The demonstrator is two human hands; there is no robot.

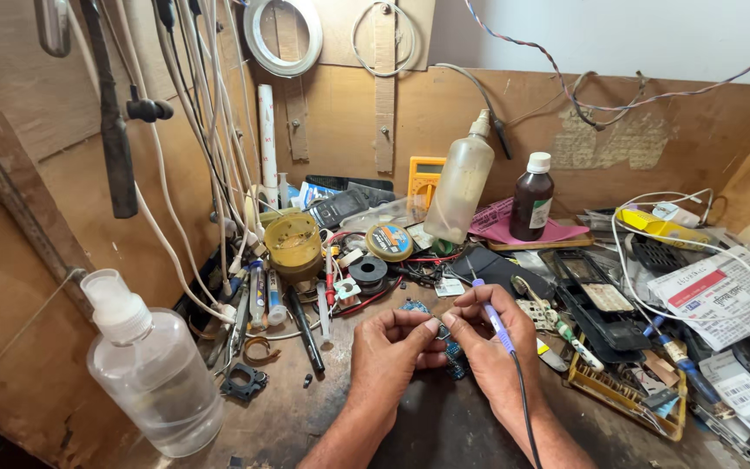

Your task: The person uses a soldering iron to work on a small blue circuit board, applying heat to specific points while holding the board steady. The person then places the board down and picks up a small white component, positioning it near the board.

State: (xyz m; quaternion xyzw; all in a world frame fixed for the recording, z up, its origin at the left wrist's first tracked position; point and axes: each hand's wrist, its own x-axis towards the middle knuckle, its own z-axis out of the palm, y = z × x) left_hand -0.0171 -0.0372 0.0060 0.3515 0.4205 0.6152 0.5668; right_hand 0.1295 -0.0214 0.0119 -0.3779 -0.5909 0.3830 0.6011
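A person's two hands meet low over a crowded wooden counter (305, 417), the left hand (392, 347) and right hand (479, 343) closing on a small blue circuit board (453, 356) that is mostly hidden behind the fingers (431, 326); only slivers of it show above and below the knuckles, so its shape and facing are hard to make out. The right hand's fingers are curled around a slim soldering iron (492, 317) with a purple grip, held like a pen; its long axis runs from the tip, pointing up and slightly left away from the person, down to the black cord (523, 408) that trails along the wrist and out of the bottom edge. The left hand's fingers are bent inward, thumb pressed against the right thumb, pinching the board. Near the left edge stands a clear plastic bottle (154, 373); a brown bottle (531, 200) stands well behind the hands, against the back wall.
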